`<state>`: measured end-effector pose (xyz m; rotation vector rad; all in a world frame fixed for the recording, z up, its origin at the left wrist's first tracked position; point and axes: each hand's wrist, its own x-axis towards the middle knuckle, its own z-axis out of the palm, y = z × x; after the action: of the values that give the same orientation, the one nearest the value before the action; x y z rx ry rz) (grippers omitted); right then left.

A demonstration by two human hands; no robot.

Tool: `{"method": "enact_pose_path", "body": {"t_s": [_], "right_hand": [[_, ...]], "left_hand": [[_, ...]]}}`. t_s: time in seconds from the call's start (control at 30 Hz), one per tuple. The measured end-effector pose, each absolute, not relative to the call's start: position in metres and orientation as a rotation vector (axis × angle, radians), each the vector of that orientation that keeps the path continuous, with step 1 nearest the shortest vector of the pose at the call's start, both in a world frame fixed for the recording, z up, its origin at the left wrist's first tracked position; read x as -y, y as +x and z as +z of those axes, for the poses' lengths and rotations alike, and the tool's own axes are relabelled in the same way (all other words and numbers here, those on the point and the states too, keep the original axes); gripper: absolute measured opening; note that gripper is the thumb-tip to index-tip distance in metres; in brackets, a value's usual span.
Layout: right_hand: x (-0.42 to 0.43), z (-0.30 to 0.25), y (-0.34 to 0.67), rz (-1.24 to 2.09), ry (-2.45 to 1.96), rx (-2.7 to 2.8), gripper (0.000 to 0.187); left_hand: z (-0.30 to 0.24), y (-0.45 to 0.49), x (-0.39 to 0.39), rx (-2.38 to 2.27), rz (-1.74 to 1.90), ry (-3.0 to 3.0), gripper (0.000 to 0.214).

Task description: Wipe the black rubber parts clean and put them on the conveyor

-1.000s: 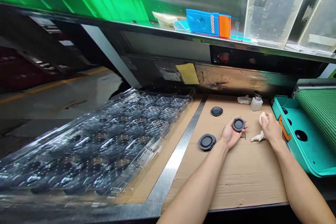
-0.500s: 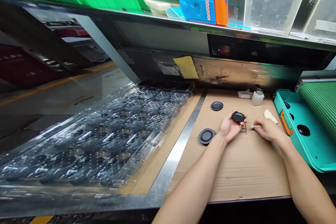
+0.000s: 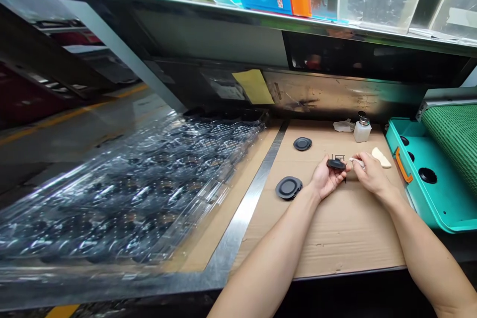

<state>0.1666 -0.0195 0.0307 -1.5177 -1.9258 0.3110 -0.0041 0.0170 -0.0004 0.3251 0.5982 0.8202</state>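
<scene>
My left hand (image 3: pixel 325 180) is closed on a round black disc (image 3: pixel 336 164), held tilted above the cardboard mat (image 3: pixel 335 228). My right hand (image 3: pixel 367 173) pinches a small white swab (image 3: pixel 356 161) whose tip is close to the disc's right edge. Two more black discs lie on the mat: one (image 3: pixel 288 187) left of my left hand, one (image 3: pixel 302 143) farther back.
A small white bottle (image 3: pixel 361 129) and a crumpled white scrap (image 3: pixel 343 126) stand at the mat's back. A pale pad (image 3: pixel 381 157) lies right of my hands. A teal tray (image 3: pixel 432 194) with round holes sits at right. Clear plastic trays (image 3: pixel 141 189) of dark parts fill the left.
My right hand left the pale pad, picked up the white swab and brought it to the disc. My left hand tilted the disc more edge-on. The view shifted downward.
</scene>
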Motion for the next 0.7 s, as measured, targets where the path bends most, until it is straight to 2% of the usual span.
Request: {"method": "enact_pose_path", "body": {"t_s": [0.27, 0.43, 0.6, 0.7], "right_hand": [[0.021, 0.026, 0.162, 0.305, -1.519, 2.004, 0.021], [0.017, 0.026, 0.171, 0.186, -1.596, 1.907, 0.024], [-0.027, 0.063, 0.191, -0.065, -1.81, 1.702, 0.035], [-0.068, 0.096, 0.205, -0.135, -1.957, 1.658, 0.034]], "left_hand": [[-0.003, 0.014, 0.003, -0.654, 0.855, 0.769, 0.058], [-0.005, 0.015, -0.002, -0.645, 0.948, 0.674, 0.058], [-0.006, 0.015, -0.008, -0.635, 0.965, 0.603, 0.055], [-0.008, 0.018, -0.007, -0.638, 0.999, 0.63, 0.052]]}}
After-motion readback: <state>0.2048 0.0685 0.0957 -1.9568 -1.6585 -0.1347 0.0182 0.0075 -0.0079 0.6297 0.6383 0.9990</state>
